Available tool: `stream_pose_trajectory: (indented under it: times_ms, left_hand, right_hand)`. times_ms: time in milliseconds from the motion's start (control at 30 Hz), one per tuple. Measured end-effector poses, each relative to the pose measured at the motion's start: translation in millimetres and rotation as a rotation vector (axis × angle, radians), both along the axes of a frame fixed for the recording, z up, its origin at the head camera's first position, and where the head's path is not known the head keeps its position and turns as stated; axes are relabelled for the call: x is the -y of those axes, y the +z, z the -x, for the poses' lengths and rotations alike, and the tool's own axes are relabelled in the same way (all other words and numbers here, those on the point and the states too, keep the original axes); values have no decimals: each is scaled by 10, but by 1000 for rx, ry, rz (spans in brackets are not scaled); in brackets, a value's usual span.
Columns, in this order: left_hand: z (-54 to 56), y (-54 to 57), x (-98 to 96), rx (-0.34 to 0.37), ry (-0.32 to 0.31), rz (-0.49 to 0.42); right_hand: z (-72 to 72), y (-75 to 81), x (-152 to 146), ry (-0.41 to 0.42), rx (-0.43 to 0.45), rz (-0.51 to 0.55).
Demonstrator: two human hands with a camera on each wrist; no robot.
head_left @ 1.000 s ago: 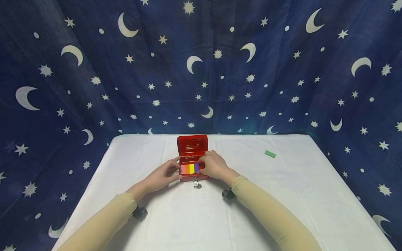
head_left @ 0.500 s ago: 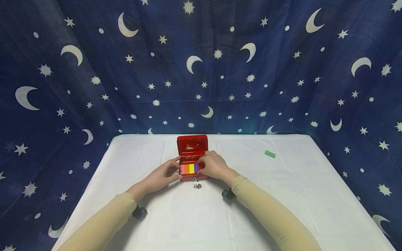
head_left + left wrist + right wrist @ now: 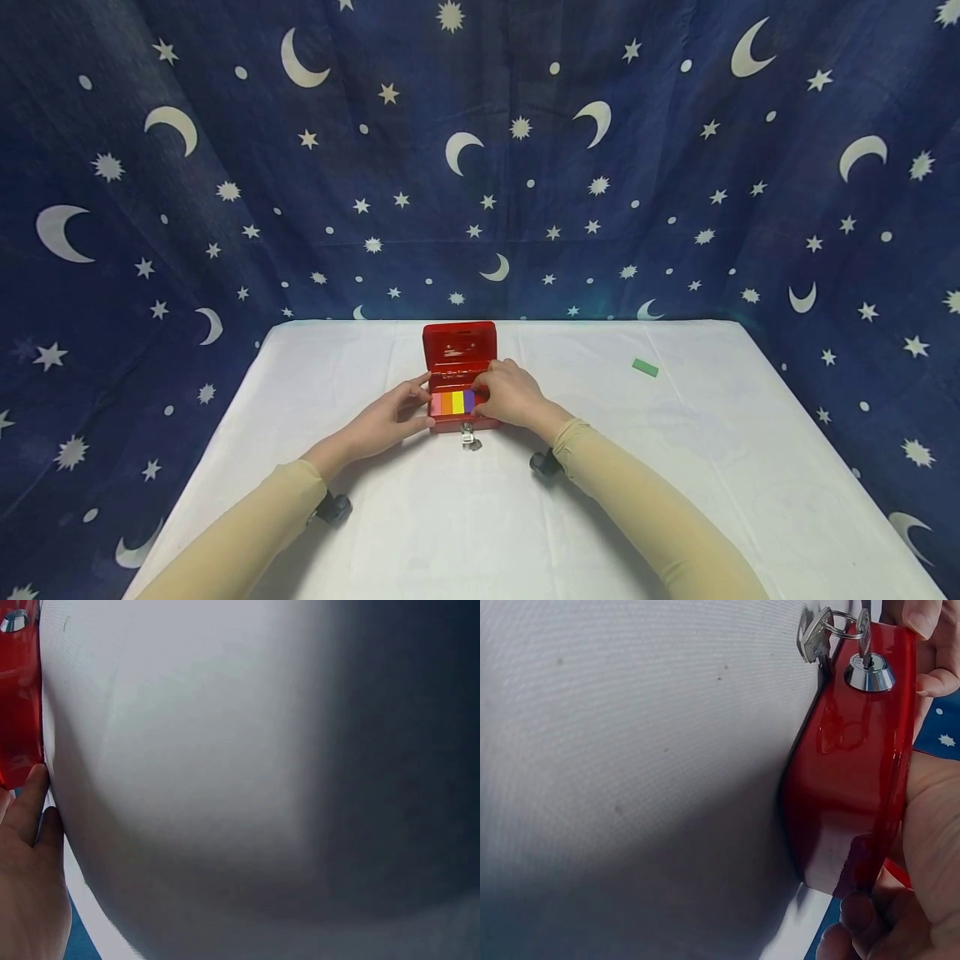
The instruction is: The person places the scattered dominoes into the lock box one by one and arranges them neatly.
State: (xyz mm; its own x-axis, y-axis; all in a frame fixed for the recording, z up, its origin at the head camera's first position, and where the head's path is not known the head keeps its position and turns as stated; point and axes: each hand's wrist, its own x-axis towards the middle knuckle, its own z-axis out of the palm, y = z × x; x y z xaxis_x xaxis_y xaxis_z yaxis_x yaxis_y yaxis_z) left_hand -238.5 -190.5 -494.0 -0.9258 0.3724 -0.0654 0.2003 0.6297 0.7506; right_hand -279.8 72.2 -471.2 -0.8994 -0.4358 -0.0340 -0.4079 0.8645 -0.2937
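Note:
A small red metal cash box (image 3: 442,426) stands with its lid (image 3: 460,343) raised; keys (image 3: 814,636) hang from the lock on its front. Inside, a row of coloured blocks runs left to right: a pink block (image 3: 436,405), an orange block (image 3: 447,404), a yellow block (image 3: 458,403) and a purple block (image 3: 468,402). My left hand (image 3: 386,421) holds the box's left end, thumb at the front corner and fingers at the side wall. Over the right end, my right hand (image 3: 510,396) reaches in and pinches the purple block, hiding the space beside it.
A green strip-shaped block (image 3: 645,367) lies on the white cloth-covered table (image 3: 600,500), right of the box. Behind the table hangs a dark blue curtain (image 3: 420,100) with moons and stars. Each forearm wears a small black wrist camera (image 3: 545,465).

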Motion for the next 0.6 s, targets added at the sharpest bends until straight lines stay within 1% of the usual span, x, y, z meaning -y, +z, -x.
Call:
stream_pose_trajectory:
  times_ms: [133, 400, 600]
  left_hand:
    - [4, -6, 1, -4, -7, -4]
    - [8, -3, -2, -1, -2, -9]
    - [11, -1, 5, -1, -15, -8]
  right_hand:
    - [-4, 9, 1, -6, 8, 0]
    - [-3, 25, 0, -12, 23, 3]
    - [20, 24, -20, 2, 34, 53]
